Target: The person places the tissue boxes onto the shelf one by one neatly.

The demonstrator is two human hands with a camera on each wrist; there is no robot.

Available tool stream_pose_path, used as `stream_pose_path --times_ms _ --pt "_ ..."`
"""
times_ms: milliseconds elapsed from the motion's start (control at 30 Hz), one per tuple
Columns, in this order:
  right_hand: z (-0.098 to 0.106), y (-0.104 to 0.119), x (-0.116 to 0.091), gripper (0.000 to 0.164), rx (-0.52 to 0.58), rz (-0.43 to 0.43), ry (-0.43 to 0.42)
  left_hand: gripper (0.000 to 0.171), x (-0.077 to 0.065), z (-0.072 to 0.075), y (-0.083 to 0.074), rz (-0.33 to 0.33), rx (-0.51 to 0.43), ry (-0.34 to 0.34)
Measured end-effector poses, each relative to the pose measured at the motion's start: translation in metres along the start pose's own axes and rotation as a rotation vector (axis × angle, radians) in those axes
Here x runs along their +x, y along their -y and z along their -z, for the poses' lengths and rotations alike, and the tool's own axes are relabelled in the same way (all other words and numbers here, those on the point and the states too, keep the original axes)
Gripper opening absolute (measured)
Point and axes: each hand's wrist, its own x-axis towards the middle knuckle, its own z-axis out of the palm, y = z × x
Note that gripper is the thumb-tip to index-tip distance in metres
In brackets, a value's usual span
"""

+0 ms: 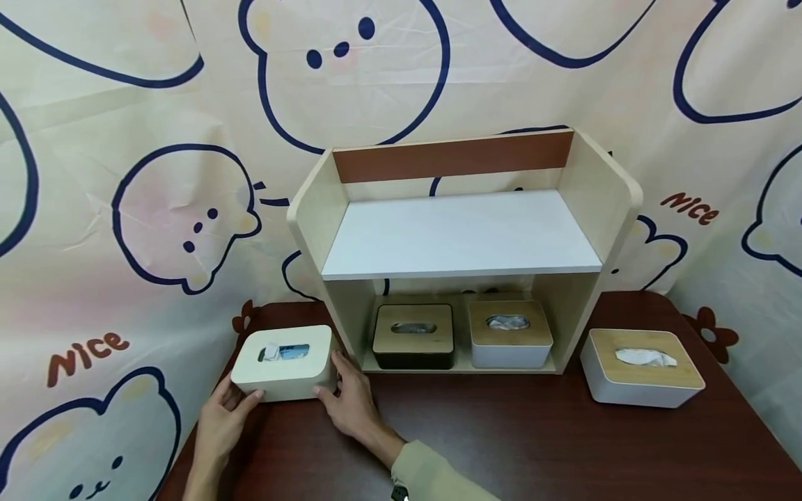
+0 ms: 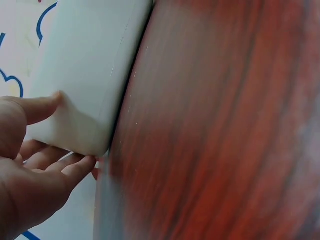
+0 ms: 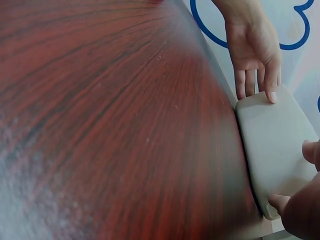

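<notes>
A cream-white tissue box with an oval slot on top stands at the left of the dark table, beside the shelf. My left hand holds its left end, thumb on the front face; in the left wrist view the fingers wrap the end side. At the right end, my right hand grips the box with thumb in front and fingers along the side. The right wrist view has both hands at opposite ends of the tissue box. Its bottom edge lies at the tabletop; its back is hidden.
A two-level shelf stands at the back of the table. In its lower level are a black tissue box with a wooden lid and a white one. Another wooden-lidded tissue box sits at the right. Patterned cloth hangs behind.
</notes>
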Motion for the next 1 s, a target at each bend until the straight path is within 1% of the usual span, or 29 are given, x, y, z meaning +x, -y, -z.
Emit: stream_pose_path --times_ms 133,267,433,600,1000 --pt "-0.001 0.000 0.001 0.066 0.063 -0.027 -0.032 0.081 -0.001 -0.002 0.000 -0.005 -0.006 -0.016" --pt "0.000 -0.001 -0.001 0.063 0.095 -0.033 -0.049 0.078 -0.004 -0.003 0.002 0.003 -0.026 -0.038" --pt "0.001 -0.002 -0.003 0.066 0.095 -0.017 -0.050 0.077 -0.011 -0.002 0.005 -0.009 -0.059 -0.070" --pt "0.001 -0.002 -0.003 0.066 0.105 -0.023 -0.057 0.076 -0.015 -0.003 0.004 -0.018 -0.061 -0.086" --pt "0.005 -0.001 -0.009 0.065 0.098 -0.019 -0.040 0.074 -0.027 -0.002 0.001 0.028 -0.007 -0.121"
